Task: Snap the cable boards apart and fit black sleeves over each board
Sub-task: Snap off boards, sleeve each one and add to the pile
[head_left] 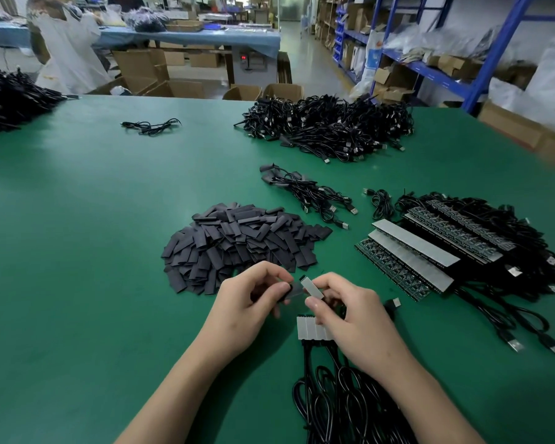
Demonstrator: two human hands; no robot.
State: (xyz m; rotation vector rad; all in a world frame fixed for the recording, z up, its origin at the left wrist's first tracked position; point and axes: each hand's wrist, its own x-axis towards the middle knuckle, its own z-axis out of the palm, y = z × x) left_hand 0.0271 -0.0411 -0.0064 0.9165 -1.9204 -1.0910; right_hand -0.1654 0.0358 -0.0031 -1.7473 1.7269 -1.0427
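Lower centre: sleeving step in hand. Right hand [350, 312] pinches one snapped-off board [311, 287], tip pointing up-left. Left hand [253, 302] pinches a sleeve [290, 291], mouth just beside the board tip. Next, likely: align mouth with tip, slide on. Unsnapped strip [311, 328] lies just below.

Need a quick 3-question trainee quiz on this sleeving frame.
1. True or false: the right hand holds a board.
2. Where does the sleeve pile lie relative to the stacked panels? A) to their left B) to their right C) on top of them
3. Fill in: the left hand pinches a ___.
Key: 1 true; 2 A; 3 sleeve.
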